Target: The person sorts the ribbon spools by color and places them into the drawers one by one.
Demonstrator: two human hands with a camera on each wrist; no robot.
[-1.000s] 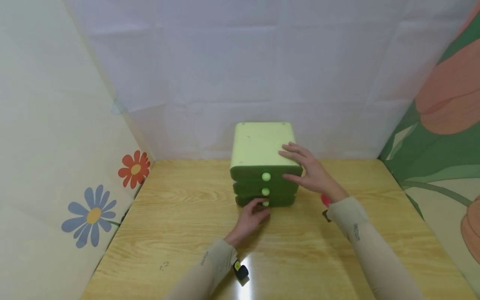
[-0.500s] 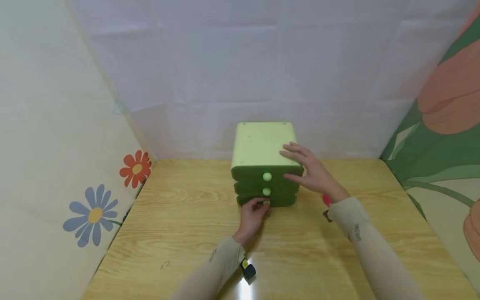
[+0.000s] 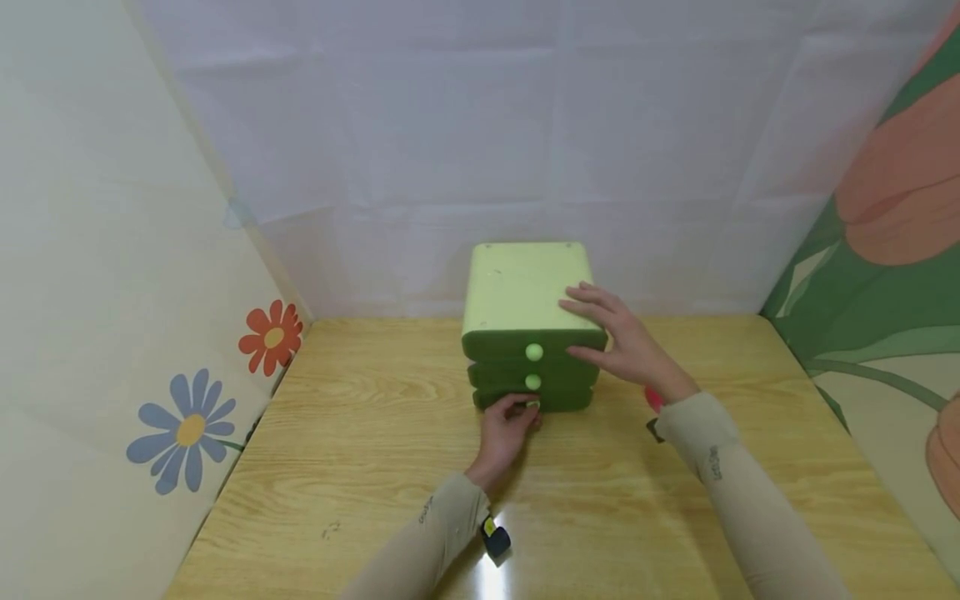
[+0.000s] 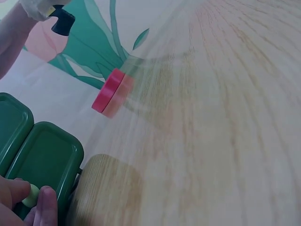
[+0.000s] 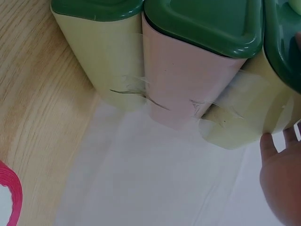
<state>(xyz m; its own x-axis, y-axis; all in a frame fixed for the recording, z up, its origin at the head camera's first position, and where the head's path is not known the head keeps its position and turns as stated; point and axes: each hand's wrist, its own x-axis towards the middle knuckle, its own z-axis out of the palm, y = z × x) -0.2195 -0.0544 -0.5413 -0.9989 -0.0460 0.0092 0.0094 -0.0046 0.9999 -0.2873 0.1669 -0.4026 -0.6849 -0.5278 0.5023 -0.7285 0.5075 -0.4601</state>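
A small chest of drawers with a pale green top and three stacked dark green drawer fronts stands on the table. My left hand is at the bottom drawer. In the left wrist view its thumb and fingers pinch the pale green round knob on the dark green drawer front. My right hand rests on the chest's right front corner, fingers spread over the top and thumb across the upper front. In the right wrist view, that hand's fingertips touch the pale side wall.
A round pink roll lies on the wooden table right of the chest, partly hidden behind my right wrist in the head view. A white sheet hangs close behind. Clear tape crosses the chest's side.
My left hand has shifted slightly right and its thumb and fingers have come together on the bottom knob. The right hand stays on the chest. The drawers look unmoved.
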